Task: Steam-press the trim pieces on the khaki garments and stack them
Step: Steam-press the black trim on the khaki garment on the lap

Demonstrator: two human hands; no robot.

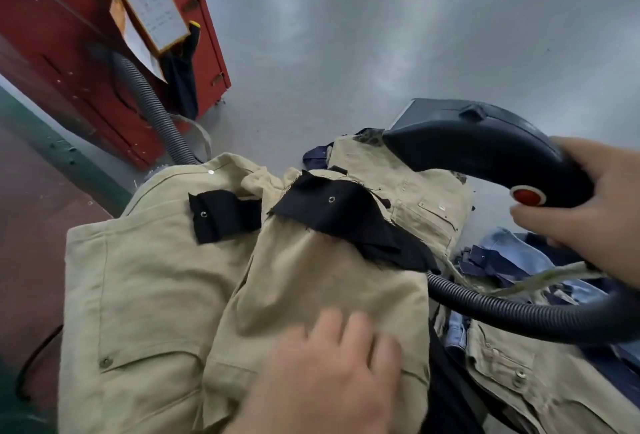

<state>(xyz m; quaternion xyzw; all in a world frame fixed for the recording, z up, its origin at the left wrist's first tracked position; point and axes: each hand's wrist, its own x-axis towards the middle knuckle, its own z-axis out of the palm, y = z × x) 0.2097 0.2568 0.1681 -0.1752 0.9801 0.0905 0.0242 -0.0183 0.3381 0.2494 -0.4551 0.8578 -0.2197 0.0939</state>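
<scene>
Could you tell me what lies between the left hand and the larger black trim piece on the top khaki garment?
In the head view, only bare khaki cloth of the top garment lies between the left hand and the larger black trim piece.

**Premises: garment finishing workshop**

The setting is an industrial clothing workshop, not a home. Several khaki garments [166,295] lie heaped together with loose black trim pieces [332,215] on them, beside a pile of blue denim pieces [512,257]. A black steam iron [485,146] on a ribbed hose [519,312] is of the plant-fed kind. A grey corrugated duct [149,101] runs past a red metal cabinet [52,35] carrying clipped paper sheets [152,7]. The floor [381,35] is bare grey concrete.
</scene>
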